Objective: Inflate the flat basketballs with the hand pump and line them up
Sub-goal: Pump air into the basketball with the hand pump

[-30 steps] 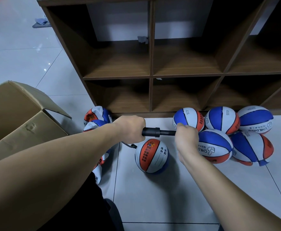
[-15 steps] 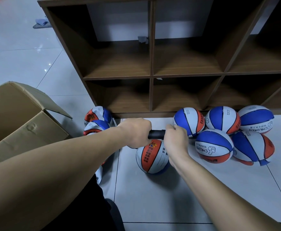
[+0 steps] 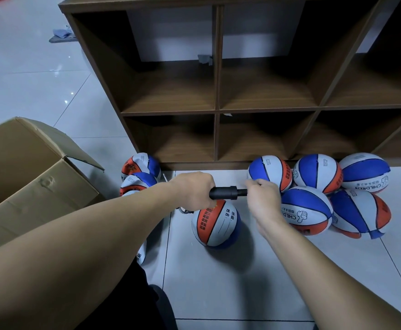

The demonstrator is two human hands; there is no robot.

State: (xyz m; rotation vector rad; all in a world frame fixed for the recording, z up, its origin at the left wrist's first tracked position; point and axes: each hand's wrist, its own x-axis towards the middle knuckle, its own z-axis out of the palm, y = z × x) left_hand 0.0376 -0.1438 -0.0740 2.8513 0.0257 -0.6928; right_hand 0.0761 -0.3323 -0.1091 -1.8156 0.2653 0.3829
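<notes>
Since half a second ago our right hand (image 3: 263, 198) has drawn the handle out from the pump (image 3: 223, 193); both fists, left hand (image 3: 194, 191) too, grip it above one ball (image 3: 215, 222), five balls (image 3: 306, 210) clustered right.

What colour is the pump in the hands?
Black: the pump shows plainly in the head view, its only view.

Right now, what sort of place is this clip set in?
Probably a school or sports-club storeroom: a wooden cubby shelf on a tiled floor, an open cardboard box, and a batch of children's basketballs lying along the shelf's base.
</notes>
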